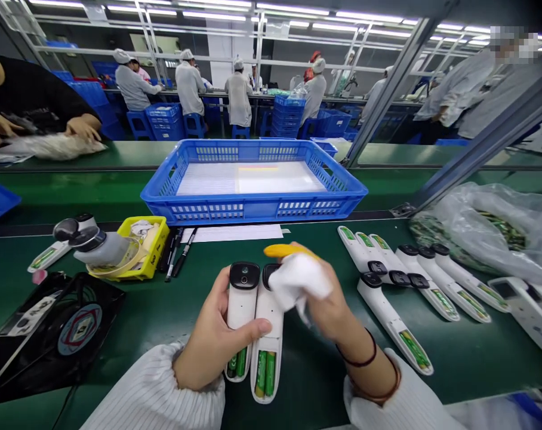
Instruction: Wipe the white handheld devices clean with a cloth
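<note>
Two white handheld units (254,322) lie side by side, long axes pointing away from me — my left hand (212,334) clasps them, my right hand (325,304) pinches a white cloth (300,280) over their heads.

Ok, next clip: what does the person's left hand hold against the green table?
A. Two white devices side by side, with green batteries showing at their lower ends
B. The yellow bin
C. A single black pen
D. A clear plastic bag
A: the left hand grips two white devices side by side, green batteries exposed at their near ends, while the right hand presses a white cloth to one device's top.
</note>
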`<state>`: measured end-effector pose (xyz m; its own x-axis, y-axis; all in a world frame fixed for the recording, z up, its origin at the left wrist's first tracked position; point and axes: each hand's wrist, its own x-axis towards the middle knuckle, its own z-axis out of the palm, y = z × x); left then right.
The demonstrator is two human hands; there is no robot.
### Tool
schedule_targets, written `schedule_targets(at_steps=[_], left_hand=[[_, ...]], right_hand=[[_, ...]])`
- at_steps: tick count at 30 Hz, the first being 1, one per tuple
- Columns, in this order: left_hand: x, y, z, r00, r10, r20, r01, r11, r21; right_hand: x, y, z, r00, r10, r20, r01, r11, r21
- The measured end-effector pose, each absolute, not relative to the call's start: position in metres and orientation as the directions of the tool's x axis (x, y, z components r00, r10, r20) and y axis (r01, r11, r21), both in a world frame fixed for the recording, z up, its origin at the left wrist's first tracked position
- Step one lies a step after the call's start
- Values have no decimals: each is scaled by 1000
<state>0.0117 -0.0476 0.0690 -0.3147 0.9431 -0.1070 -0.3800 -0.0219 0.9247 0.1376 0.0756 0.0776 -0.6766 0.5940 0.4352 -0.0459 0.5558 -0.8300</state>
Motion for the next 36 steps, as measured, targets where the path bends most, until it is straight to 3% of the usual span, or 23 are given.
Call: schedule_targets(at_steps=[2, 3, 5, 7, 9, 13, 18, 22, 24, 25, 26, 28, 30, 32, 36], left_hand=[[12, -47, 68, -349, 932, -93, -323, -27, 946], [13, -46, 67, -357, 931, -82, -291, -27, 956], [13, -45, 65, -339, 938, -78, -278, -20, 960], [12, -45, 64, -280, 955, -96, -350, -9, 937], [9, -46, 65, -234, 966, -113, -424, 4, 906], [0, -47, 66, -287, 945, -155, -416, 23, 909], [-4, -48, 65, -310, 937, -162, -398, 27, 917], [-3, -47, 66, -325, 934, -146, -414, -1, 910], [-5, -46, 65, -362, 922, -134, -416, -31, 909], [-7, -45, 64, -388, 913, -125, -411, -50, 910], [-8, -44, 63, -426, 899, -103, -392, -81, 916], [-11, -42, 59, -534, 845, -29, -308, -162, 938], [-13, -40, 57, -637, 769, 51, -206, -234, 950], [-15, -40, 57, -661, 747, 65, -222, -277, 935], [-19, -41, 67, -507, 861, -39, -520, -269, 811]], right_hand=[[135, 70, 80, -727, 510, 459, 38, 698, -715], [133, 68, 80, -720, 520, 460, 51, 700, -712], [129, 69, 78, -663, 637, 394, 70, 576, -814], [128, 75, 75, -619, 745, 251, 45, 352, -935], [130, 85, 71, -578, 803, 142, 54, 212, -976], [138, 100, 66, -457, 855, 246, 148, 346, -926], [143, 98, 66, -418, 855, 308, 126, 390, -912], [143, 99, 68, -402, 798, 449, 360, 588, -724], [142, 96, 68, -416, 741, 527, 321, 662, -677], [141, 92, 67, -463, 731, 501, 242, 648, -722], [139, 86, 66, -549, 724, 418, 150, 578, -803], [133, 72, 61, -772, 617, 152, 40, 286, -957], [126, 58, 56, -888, 458, -48, 59, 10, -998], [120, 49, 52, -907, 401, -126, 84, -120, -989], [115, 48, 48, -923, 370, -104, 16, -233, -972]])
